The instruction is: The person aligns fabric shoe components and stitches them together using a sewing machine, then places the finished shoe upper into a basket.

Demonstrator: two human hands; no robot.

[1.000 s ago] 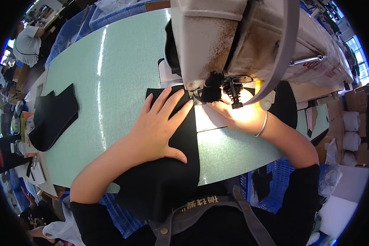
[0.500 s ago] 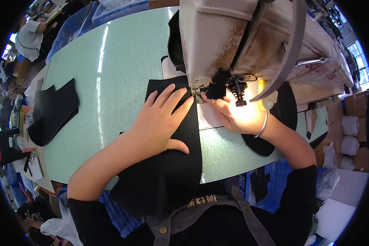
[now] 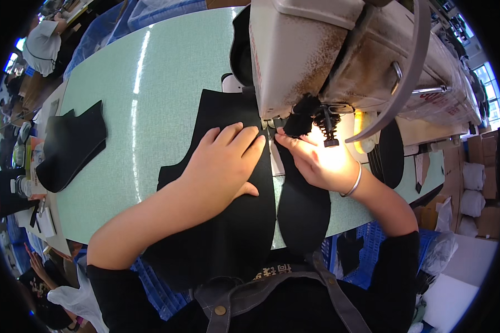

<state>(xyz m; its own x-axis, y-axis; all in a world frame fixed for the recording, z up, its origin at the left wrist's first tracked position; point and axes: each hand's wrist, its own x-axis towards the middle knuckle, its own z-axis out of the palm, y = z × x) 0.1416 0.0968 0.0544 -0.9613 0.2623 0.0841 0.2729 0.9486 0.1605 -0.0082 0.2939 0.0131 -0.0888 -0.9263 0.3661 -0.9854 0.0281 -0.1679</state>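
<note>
A sewing machine (image 3: 294,66) with a worn, stained white head stands over the pale green table. My left hand (image 3: 219,169) lies flat, fingers stretched out, on a large black fabric panel (image 3: 233,233) that hangs over the near table edge. Close to the presser foot (image 3: 269,124), my right hand (image 3: 319,161) pinches the far end of a narrower black fabric piece (image 3: 304,208). The edges of both pieces meet near the foot, and the narrower one widens toward me. The machine's lamp glares on my right hand, and the needle tip cannot be made out.
Another cut black piece (image 3: 75,147) lies at the table's left. Several stacked black pieces (image 3: 391,155) rest right of the machine. A blue crate (image 3: 372,233) sits below the near edge. A person (image 3: 41,44) is at the far left.
The narrower black piece has come leftward from under my right forearm to lie beside the large panel, its tip at the presser foot. The panel has shifted slightly away from me.
</note>
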